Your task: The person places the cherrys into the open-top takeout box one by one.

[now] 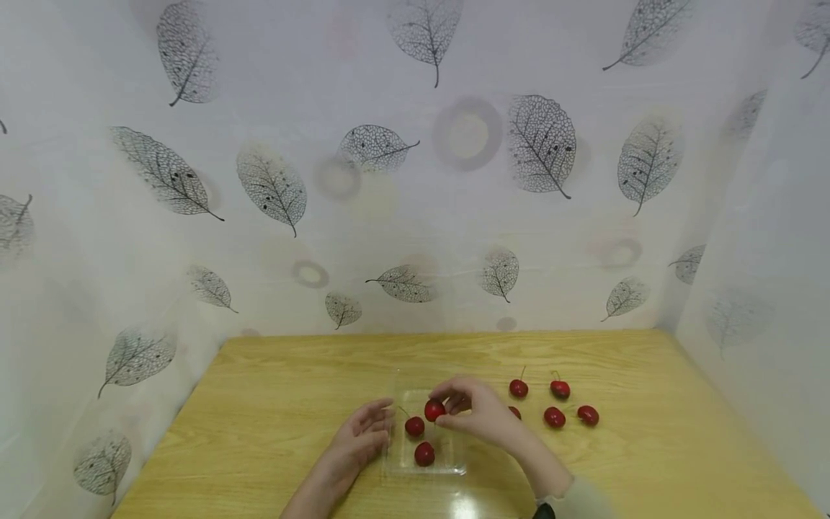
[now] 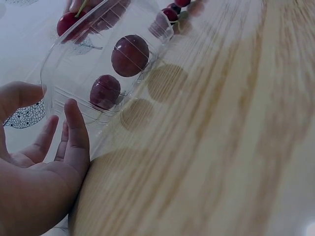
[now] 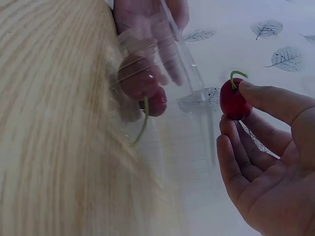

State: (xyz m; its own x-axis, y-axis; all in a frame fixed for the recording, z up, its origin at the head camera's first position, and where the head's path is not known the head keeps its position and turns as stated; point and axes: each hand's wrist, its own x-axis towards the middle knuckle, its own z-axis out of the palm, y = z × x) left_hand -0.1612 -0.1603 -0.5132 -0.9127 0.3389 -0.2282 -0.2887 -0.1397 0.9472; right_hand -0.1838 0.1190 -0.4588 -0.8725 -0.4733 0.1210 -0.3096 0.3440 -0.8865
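Between thumb and fingertips my right hand point(image 1: 478, 414) pinches a red cherry point(image 1: 434, 410) with a short green stem, held over a clear plastic box point(image 1: 447, 461). In the right wrist view this cherry point(image 3: 235, 100) is beside the box's rim. Two other cherries lie inside the box, one point(image 1: 414, 426) with its stem up and one point(image 1: 424, 454) nearer the front. At the box's left side is my left hand point(image 1: 359, 437), fingers loosely bent. The left wrist view shows its fingertips point(image 2: 75, 110) at the clear wall; whether they press on it I cannot tell.
Right of the box several loose cherries lie on the wooden table point(image 1: 272, 404), among them one at the back point(image 1: 560, 389) and one farthest right point(image 1: 588, 414). Another cherry point(image 1: 515, 411) is partly hidden behind my right hand. A leaf-patterned sheet point(image 1: 454, 216) hangs behind and around the table.
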